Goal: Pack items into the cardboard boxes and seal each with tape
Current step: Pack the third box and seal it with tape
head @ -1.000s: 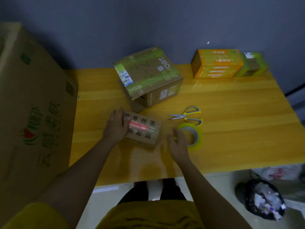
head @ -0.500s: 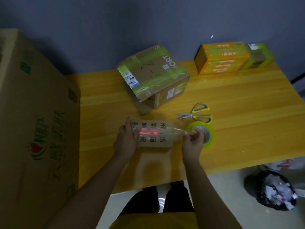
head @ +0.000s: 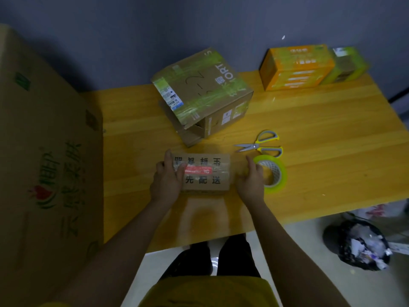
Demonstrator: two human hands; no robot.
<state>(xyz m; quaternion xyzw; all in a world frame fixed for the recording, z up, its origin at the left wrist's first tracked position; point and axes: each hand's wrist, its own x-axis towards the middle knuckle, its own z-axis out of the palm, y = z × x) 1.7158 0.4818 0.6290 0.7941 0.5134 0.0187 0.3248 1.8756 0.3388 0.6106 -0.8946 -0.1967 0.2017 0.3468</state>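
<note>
Head view, single frame. Left hand (head: 166,182) grips the left end of the small box (head: 204,173) — thumb laid over the top face beside the red label (head: 198,169), fingers (head: 167,156) curled round the far left edge. The small box lies flat on the table (head: 309,173) between the two hands, printed characters on top. Right hand (head: 251,182) sits just beside the box's right end, index finger raised, the other fingers loosely bent; whether they pinch a strip of clear tape there I cannot tell, the patch between fingers and box is blurred. Just right of the right fingers, touching or nearly so, lies the tape roll (head: 274,176), flat, yellow-green rim. Beyond those fingers, further from the person: scissors (head: 260,145), closed, tips pointing left, yellow handles to the right. Past the left fingers and a little right stands a bigger box (head: 203,94), tilted, wrapped in greenish tape, a flap loose at its lower corner. Well beyond the right fingers, at the table's far right by the wall — an orange box (head: 296,67) with a green box (head: 347,65) against its right side. Far left of the left fingers, a large carton (head: 44,162) fills the frame edge. Lower right on the floor, a bin bag (head: 358,244) of scraps.
</note>
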